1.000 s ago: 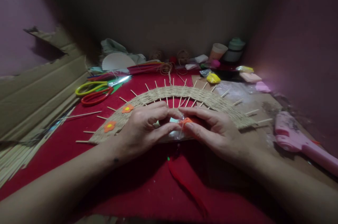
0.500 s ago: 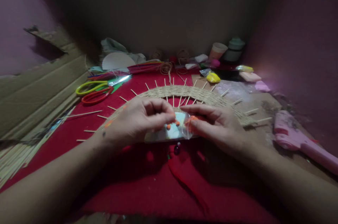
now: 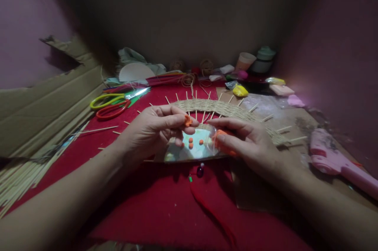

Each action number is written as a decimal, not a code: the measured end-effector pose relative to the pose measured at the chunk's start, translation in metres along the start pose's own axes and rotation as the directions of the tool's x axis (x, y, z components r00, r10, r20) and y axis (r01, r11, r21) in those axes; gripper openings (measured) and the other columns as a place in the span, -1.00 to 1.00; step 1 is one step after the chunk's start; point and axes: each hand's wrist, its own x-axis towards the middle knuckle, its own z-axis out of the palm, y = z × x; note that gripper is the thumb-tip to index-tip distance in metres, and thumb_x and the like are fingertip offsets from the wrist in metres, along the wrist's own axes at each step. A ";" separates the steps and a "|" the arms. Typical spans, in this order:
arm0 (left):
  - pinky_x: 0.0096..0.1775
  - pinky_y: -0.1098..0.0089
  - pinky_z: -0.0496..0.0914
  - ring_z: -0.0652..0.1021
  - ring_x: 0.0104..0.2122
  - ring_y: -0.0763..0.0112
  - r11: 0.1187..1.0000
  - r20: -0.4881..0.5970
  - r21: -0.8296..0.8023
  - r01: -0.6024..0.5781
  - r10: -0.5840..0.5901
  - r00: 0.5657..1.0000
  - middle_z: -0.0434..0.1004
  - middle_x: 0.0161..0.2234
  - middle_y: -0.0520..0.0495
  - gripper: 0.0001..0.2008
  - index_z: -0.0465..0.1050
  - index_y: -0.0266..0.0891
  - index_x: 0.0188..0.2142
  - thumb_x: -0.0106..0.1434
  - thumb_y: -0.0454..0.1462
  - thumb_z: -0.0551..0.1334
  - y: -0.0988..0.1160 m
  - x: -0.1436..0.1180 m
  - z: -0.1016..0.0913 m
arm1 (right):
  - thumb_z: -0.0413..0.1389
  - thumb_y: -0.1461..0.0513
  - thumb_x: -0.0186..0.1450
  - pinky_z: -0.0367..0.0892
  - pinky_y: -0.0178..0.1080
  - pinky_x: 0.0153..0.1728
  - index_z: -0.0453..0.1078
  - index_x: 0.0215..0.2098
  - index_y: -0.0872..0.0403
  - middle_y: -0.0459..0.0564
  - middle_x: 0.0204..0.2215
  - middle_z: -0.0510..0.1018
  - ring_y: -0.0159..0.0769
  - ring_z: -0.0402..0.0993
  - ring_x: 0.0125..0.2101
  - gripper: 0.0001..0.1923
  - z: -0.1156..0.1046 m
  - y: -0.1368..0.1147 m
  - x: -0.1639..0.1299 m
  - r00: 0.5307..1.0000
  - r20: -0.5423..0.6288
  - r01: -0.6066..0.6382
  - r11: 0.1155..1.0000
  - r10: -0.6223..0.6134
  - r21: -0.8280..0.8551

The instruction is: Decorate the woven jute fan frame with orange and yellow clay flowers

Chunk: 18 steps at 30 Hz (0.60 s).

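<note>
Orange clay piece [image 3: 188,120] is pinched between thumb and fingertips of the left hand [image 3: 153,131], raised just above the clear plastic sheet [image 3: 189,150]. Sheet lies with its long axis left to right, spanning the gap between both hands, in front of the woven arc [image 3: 212,107] with its radiating sticks. Right hand [image 3: 245,142] grips the sheet's right end, fingers closed over a further lump of orange clay [image 3: 223,144] pressed against the plastic. Several small orange balls [image 3: 190,142] rest on the sheet, directly below and slightly right of the left fingertips; left hand is the nearer to them.

Pose: left wrist comes in from lower left, palm turned inward, fingers curled in a tight pinch. Right forearm enters from lower right, hand flat and low, knuckles up.

Surroundings: scissors [image 3: 112,103] well apart to the left on the red cloth [image 3: 141,203]; pink glue gun [image 3: 333,156] well apart to the right; dark bead [image 3: 200,171] just in front of the sheet
</note>
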 end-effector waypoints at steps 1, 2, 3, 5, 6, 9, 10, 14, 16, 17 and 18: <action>-0.61 0.58 0.38 0.52 -0.55 0.47 1.000 0.010 -0.013 0.003 -0.002 1.000 0.55 -0.51 -0.09 -0.91 0.45 -0.35 -0.54 0.07 -0.42 0.30 0.000 0.000 0.000 | 0.18 0.25 0.10 0.43 -0.36 -0.42 0.52 -0.22 0.09 -0.04 -0.38 0.61 -0.40 0.49 -0.42 -0.74 0.000 0.000 0.000 1.000 -0.008 0.006 1.000 -0.006 -0.009; -0.63 0.58 0.37 0.51 -0.58 0.48 1.000 0.019 -0.029 -0.001 0.001 1.000 0.54 -0.53 -0.07 -0.90 0.44 -0.35 -0.55 0.06 -0.43 0.31 0.001 0.001 0.000 | 0.18 0.25 0.10 0.43 -0.37 -0.44 0.52 -0.23 0.09 -0.04 -0.39 0.61 -0.40 0.48 -0.43 -0.75 0.000 -0.001 0.000 1.000 -0.015 0.011 1.000 -0.011 -0.020; -0.64 0.57 0.37 0.49 -0.61 0.50 0.999 0.026 -0.045 -0.006 0.008 1.000 0.52 -0.56 -0.05 -0.90 0.43 -0.34 -0.54 0.05 -0.44 0.31 0.001 0.001 0.000 | 0.19 0.25 0.10 0.43 -0.38 -0.45 0.52 -0.24 0.10 -0.04 -0.40 0.61 -0.41 0.48 -0.44 -0.76 0.000 -0.001 0.000 1.000 -0.022 0.016 0.999 -0.017 -0.032; -0.65 0.57 0.38 0.47 -0.64 0.53 0.996 0.032 -0.087 -0.022 0.025 0.999 0.52 -0.56 -0.02 -0.91 0.45 -0.31 -0.49 0.04 -0.47 0.31 0.001 0.003 -0.001 | 0.19 0.25 0.09 0.42 -0.39 -0.48 0.53 -0.25 0.10 -0.04 -0.43 0.61 -0.42 0.47 -0.46 -0.76 0.000 -0.002 0.000 0.999 -0.033 0.023 0.999 -0.025 -0.049; -0.63 0.57 0.40 0.47 -0.63 0.54 0.994 0.032 -0.108 -0.025 0.029 0.999 0.52 -0.55 -0.01 -0.88 0.48 -0.28 -0.43 0.05 -0.48 0.31 0.000 0.004 -0.001 | 0.19 0.25 0.10 0.41 -0.40 -0.49 0.53 -0.25 0.10 -0.04 -0.43 0.61 -0.43 0.46 -0.47 -0.76 0.000 -0.003 0.000 0.999 -0.039 0.024 0.998 -0.026 -0.051; -0.57 0.57 0.43 0.49 -0.60 0.56 0.987 0.050 -0.157 -0.029 0.037 0.998 0.51 -0.53 -0.01 -0.81 0.51 -0.26 -0.25 0.10 -0.44 0.30 -0.002 0.006 -0.003 | 0.18 0.25 0.10 0.40 -0.41 -0.49 0.53 -0.24 0.10 -0.05 -0.44 0.61 -0.43 0.46 -0.47 -0.76 0.000 -0.003 0.000 0.999 -0.044 0.026 0.999 -0.028 -0.048; -0.56 0.58 0.43 0.49 -0.60 0.57 0.987 0.061 -0.161 -0.028 0.039 0.997 0.51 -0.52 -0.02 -0.84 0.52 -0.29 -0.25 0.12 -0.41 0.30 -0.002 0.006 -0.004 | 0.18 0.25 0.10 0.41 -0.41 -0.48 0.53 -0.24 0.10 -0.05 -0.43 0.61 -0.43 0.46 -0.46 -0.76 0.000 -0.003 0.000 0.999 -0.042 0.026 0.999 -0.028 -0.046; -0.65 0.58 0.39 0.45 -0.66 0.57 0.992 0.092 -0.129 -0.015 0.027 0.995 0.46 -0.58 -0.01 -0.88 0.52 -0.34 -0.40 0.12 -0.29 0.34 -0.004 0.005 -0.003 | 0.17 0.26 0.12 0.40 -0.41 -0.44 0.53 -0.22 0.06 -0.07 -0.39 0.61 -0.44 0.47 -0.42 -0.76 0.000 -0.001 0.000 0.999 -0.029 0.030 0.999 -0.030 -0.026; -0.69 0.60 0.35 0.42 -0.69 0.58 0.994 0.088 -0.113 0.000 0.010 0.996 0.44 -0.61 0.01 -0.87 0.50 -0.33 -0.43 0.10 -0.27 0.35 -0.004 0.004 -0.002 | 0.16 0.27 0.13 0.39 -0.42 -0.44 0.52 -0.21 0.04 -0.09 -0.37 0.61 -0.44 0.47 -0.41 -0.75 0.000 0.000 -0.001 1.000 -0.022 0.018 1.000 -0.018 -0.012; -0.70 0.60 0.34 0.42 -0.70 0.58 0.994 0.087 -0.110 0.006 0.004 0.996 0.44 -0.61 0.01 -0.87 0.50 -0.33 -0.43 0.09 -0.27 0.36 -0.003 0.003 -0.002 | 0.16 0.27 0.13 0.38 -0.41 -0.44 0.52 -0.20 0.03 -0.09 -0.37 0.60 -0.43 0.47 -0.41 -0.75 -0.001 0.000 -0.001 1.000 -0.019 0.009 1.000 -0.009 -0.006; -0.69 0.60 0.35 0.43 -0.69 0.58 0.994 0.089 -0.109 0.006 0.003 0.996 0.45 -0.61 0.01 -0.88 0.51 -0.33 -0.42 0.09 -0.28 0.36 -0.003 0.003 -0.002 | 0.15 0.27 0.14 0.38 -0.41 -0.44 0.52 -0.20 0.03 -0.10 -0.36 0.60 -0.43 0.47 -0.41 -0.75 -0.001 0.000 -0.002 1.000 -0.015 0.000 1.000 0.000 -0.002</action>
